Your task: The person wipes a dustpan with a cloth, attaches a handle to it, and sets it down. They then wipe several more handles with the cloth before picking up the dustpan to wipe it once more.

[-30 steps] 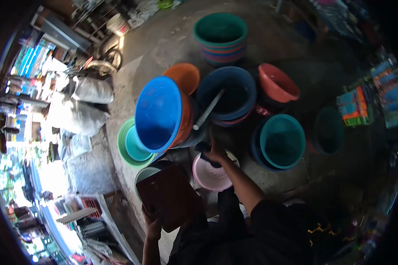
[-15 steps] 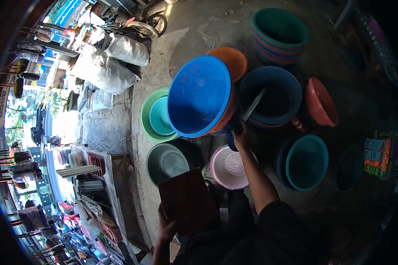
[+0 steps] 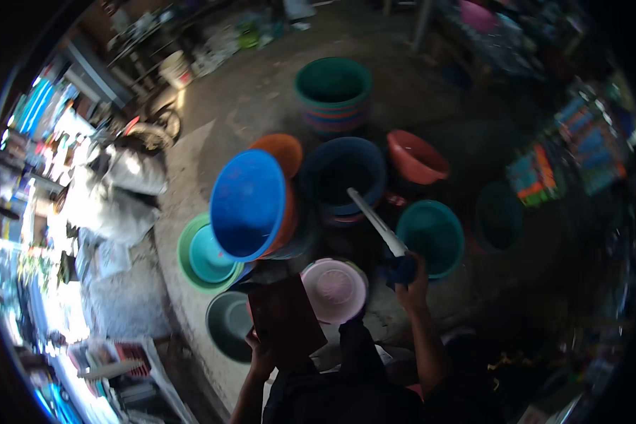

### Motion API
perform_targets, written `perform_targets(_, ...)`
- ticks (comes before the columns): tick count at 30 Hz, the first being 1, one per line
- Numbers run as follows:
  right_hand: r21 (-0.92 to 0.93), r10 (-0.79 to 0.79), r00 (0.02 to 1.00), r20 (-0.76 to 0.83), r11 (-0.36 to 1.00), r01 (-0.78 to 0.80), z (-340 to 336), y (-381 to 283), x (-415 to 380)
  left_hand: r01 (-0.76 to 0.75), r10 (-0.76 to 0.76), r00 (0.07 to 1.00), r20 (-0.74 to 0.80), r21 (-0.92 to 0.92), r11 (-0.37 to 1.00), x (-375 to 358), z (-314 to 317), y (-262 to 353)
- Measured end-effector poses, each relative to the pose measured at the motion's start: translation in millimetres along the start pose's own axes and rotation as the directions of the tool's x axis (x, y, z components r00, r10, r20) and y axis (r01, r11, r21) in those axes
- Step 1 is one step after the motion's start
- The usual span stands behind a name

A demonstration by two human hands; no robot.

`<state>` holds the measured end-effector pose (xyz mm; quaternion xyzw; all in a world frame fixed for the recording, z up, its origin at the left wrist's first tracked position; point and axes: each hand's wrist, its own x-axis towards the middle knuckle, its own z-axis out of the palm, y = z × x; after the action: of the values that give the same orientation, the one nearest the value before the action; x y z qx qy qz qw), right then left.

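Note:
My left hand [image 3: 261, 355] is closed on the edge of a flat, dark reddish-brown rectangular panel [image 3: 286, 318], held low in front of my body. In my right hand [image 3: 413, 288] is a long whitish stick [image 3: 376, 220] with a dark blue bunched part [image 3: 401, 269] at the grip; its exact kind I cannot make out. The stick points up and left, its tip over a dark blue tub [image 3: 345, 169]. A teal basin [image 3: 431, 239] stands just beyond my right hand. Near the panel are a pink basin [image 3: 334, 291] and a grey tub [image 3: 227, 326].
A tilted blue basin [image 3: 249, 203] rests on a stack at left, beside light green and turquoise basins [image 3: 189, 256]. Farther off stand a stack of green-topped tubs [image 3: 332, 83] and a coral basin [image 3: 417, 157]. White sacks [image 3: 113, 201] lie at left; colourful packets [image 3: 537, 175] are at right.
My right hand has moved right and down, away from the blue basin, swinging the stick with it. The view has turned and tilted up, showing more of the far floor. The panel stays in my left hand.

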<state>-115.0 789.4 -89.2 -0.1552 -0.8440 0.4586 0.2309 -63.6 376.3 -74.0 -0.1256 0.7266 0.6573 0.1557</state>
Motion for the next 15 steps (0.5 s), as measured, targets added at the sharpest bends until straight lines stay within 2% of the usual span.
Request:
perform_targets(1,-0.035,0.003,0.999,-0.048,0.999,-0.005,-21.9,-10.6,-15.5,-0.012,0.012,0.998,0.058,-0.008,1.0,12.7,-1.9,-9.0)
perform_targets(3,0.157,0.187,0.949,-0.254,0.976,-0.15,-66.0,-47.8,-56.8,-0.07,0.088,0.979,0.186,-0.1,0.992,39.7,-5.8,-29.4)
perform_targets(4,0.132,0.188,0.931,-0.312,0.979,-0.154,-84.0,-65.2,-83.9,-0.075,0.099,0.963,0.249,-0.104,0.992,54.3,-7.4,-36.6)
perform_targets(6,0.319,0.411,0.727,-0.551,0.908,-0.271,-116.9,-96.2,-146.6,-0.222,0.12,0.933,0.339,0.281,0.934,81.6,-3.4,-40.1)
perform_targets(7,0.303,0.401,0.689,-0.603,0.915,-0.267,-130.5,-105.8,-180.5,-0.249,0.128,0.908,0.399,0.268,0.931,89.7,2.9,-29.6)
perform_targets(9,0.409,0.318,0.607,-0.728,0.912,0.013,-155.6,-130.5,-258.3,-0.177,0.022,0.888,0.459,0.298,0.938,96.8,17.4,-9.5)
perform_targets(10,0.376,0.299,0.568,-0.767,0.927,0.019,-166.0,-147.6,-294.9,-0.199,0.028,0.859,0.511,0.285,0.938,97.9,26.4,-3.4)
perform_targets(12,0.596,0.517,0.44,-0.734,0.801,0.053,-174.2,-183.4,-365.4,-0.173,0.071,0.762,0.644,0.098,0.98,97.1,37.3,9.0)
perform_targets(13,0.579,0.506,0.409,-0.759,0.812,0.07,-175.1,-199.9,-400.8,-0.188,0.077,0.735,0.674,0.093,0.978,94.5,44.7,11.1)
perform_targets(15,0.67,0.609,0.353,-0.71,0.739,0.072,-174.1,-221.9,-465.6,-0.276,0.125,0.668,0.734,0.089,0.957,86.9,68.6,12.4)
